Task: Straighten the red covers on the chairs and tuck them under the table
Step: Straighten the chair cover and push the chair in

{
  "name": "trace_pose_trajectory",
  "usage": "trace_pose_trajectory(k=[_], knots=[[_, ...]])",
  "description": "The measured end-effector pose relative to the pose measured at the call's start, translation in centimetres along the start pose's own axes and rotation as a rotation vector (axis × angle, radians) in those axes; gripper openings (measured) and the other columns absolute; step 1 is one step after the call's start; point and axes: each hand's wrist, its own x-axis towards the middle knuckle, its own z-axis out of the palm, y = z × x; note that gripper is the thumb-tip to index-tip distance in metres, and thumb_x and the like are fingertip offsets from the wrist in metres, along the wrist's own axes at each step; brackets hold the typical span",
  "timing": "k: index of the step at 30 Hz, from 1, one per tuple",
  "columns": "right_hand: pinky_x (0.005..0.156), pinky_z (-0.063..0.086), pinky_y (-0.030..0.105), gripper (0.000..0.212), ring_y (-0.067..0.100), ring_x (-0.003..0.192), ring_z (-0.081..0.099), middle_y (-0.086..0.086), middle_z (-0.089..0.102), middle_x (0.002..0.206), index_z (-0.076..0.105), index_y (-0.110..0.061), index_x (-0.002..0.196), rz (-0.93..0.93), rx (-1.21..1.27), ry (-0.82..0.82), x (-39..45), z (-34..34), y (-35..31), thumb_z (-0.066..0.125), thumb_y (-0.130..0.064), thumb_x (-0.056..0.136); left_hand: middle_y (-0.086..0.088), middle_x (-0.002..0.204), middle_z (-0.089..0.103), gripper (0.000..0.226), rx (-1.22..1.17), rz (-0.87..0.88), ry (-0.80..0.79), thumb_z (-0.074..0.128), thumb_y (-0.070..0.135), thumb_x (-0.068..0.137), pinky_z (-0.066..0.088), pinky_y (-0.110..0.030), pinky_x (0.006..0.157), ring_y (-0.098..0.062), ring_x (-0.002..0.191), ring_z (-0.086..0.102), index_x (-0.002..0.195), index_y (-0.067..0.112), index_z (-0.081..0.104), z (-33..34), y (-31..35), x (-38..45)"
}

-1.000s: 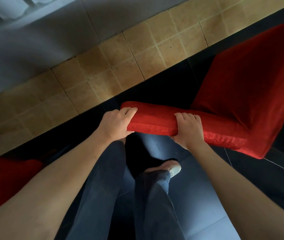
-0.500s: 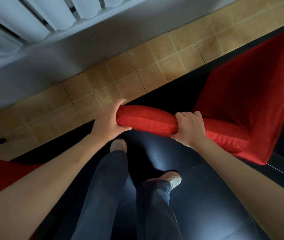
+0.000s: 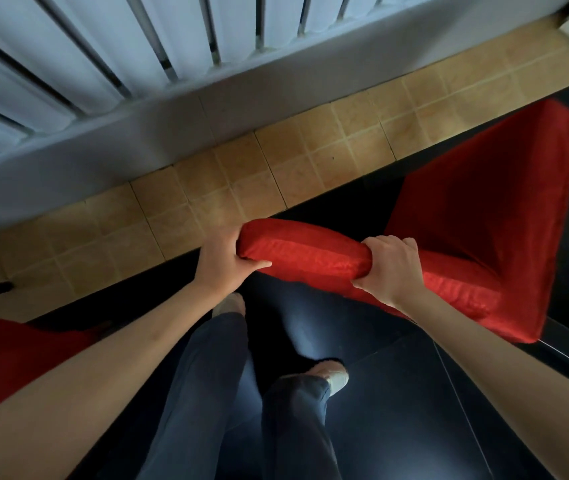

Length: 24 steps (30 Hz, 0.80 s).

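Gripping the top of a red-covered chair back [image 3: 303,258], both hands curl round its padded upper edge: the left hand [image 3: 222,263] wraps the left end, thumb across the front, and the right hand [image 3: 392,271] clamps further along, fingers over the top. The chair's red seat [image 3: 483,209] stretches away to the right over the dark floor [image 3: 397,393]. Another red cover [image 3: 9,362] shows at the left edge. Beyond lie tan tiles [image 3: 241,181], then a white radiator [image 3: 103,50]. The person's trouser legs [image 3: 200,393] and shoes stand below.
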Motion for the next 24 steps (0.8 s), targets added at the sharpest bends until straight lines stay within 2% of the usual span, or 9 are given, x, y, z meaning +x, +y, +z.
trace_pose_trajectory(k=[5, 7, 9, 13, 15, 21, 24], knots=[[0.085, 0.037, 0.035, 0.045, 0.022, 0.088, 0.06, 0.001, 0.066, 0.089, 0.066, -0.013, 0.097, -0.001, -0.004, -0.013, -1.1, -2.4, 1.1, 0.085, -0.034, 0.062, -0.009, 0.104, 0.069, 0.062, 0.012, 0.002, 0.017, 0.093, 0.021, 0.056, 0.051, -0.033, 0.086, -0.023, 0.097, 0.065, 0.11, 0.004, 0.066, 0.0, 3.0, -0.7], [0.083, 0.041, 0.037, 0.045, 0.025, 0.086, 0.061, 0.004, 0.066, 0.086, 0.067, -0.01, 0.094, -0.005, 0.019, -0.002, -1.7, -3.3, 1.5, 0.087, -0.03, 0.059, -0.01, 0.105, 0.069, 0.063, 0.02, 0.011, 0.011, 0.093, 0.021, 0.056, 0.051, -0.04, 0.089, -0.025, 0.099, 0.065, 0.111, 0.004, 0.066, -0.1, 4.2, -0.9], [0.081, 0.042, 0.038, 0.043, 0.027, 0.082, 0.061, 0.006, 0.067, 0.083, 0.068, -0.008, 0.09, -0.009, 0.039, 0.016, -2.3, -4.1, 2.1, 0.088, -0.027, 0.057, -0.01, 0.104, 0.069, 0.064, 0.025, 0.043, 0.027, 0.093, 0.02, 0.055, 0.051, -0.041, 0.088, -0.026, 0.098, 0.064, 0.111, 0.004, 0.067, -0.2, 5.4, -1.3], [0.08, 0.043, 0.036, 0.041, 0.027, 0.08, 0.062, 0.006, 0.068, 0.081, 0.069, -0.007, 0.087, 0.016, 0.069, 0.077, -3.8, -5.2, 3.4, 0.088, -0.026, 0.057, -0.01, 0.094, 0.07, 0.059, 0.021, 0.118, 0.058, 0.094, 0.016, 0.052, 0.048, -0.033, 0.081, -0.027, 0.089, 0.065, 0.102, 0.001, 0.068, -0.1, 8.2, -1.8], [0.08, 0.043, 0.036, 0.043, 0.026, 0.079, 0.063, 0.005, 0.068, 0.081, 0.069, -0.009, 0.088, 0.039, 0.073, 0.111, -4.7, -5.9, 4.3, 0.09, -0.027, 0.054, -0.007, 0.091, 0.07, 0.058, 0.023, 0.162, 0.056, 0.095, 0.017, 0.05, 0.046, -0.03, 0.079, -0.02, 0.085, 0.063, 0.1, 0.001, 0.069, 0.0, 9.6, -2.0], [0.082, 0.045, 0.038, 0.044, 0.026, 0.083, 0.064, 0.004, 0.07, 0.085, 0.07, -0.01, 0.088, 0.08, 0.143, 0.152, -7.3, -8.3, 6.5, 0.091, -0.022, 0.052, 0.004, 0.099, 0.069, 0.063, -0.118, 0.116, 0.025, 0.094, 0.021, 0.052, 0.05, -0.024, 0.087, -0.013, 0.092, 0.065, 0.108, 0.008, 0.068, 0.7, 13.3, -2.8], [0.083, 0.048, 0.04, 0.047, 0.027, 0.084, 0.064, 0.006, 0.071, 0.087, 0.071, -0.008, 0.088, 0.099, 0.197, 0.179, -8.5, -9.7, 7.7, 0.093, -0.021, 0.049, 0.008, 0.099, 0.068, 0.064, -0.13, 0.145, 0.011, 0.094, 0.023, 0.052, 0.048, -0.014, 0.086, -0.005, 0.092, 0.064, 0.11, 0.011, 0.069, 1.1, 15.4, -3.0]])
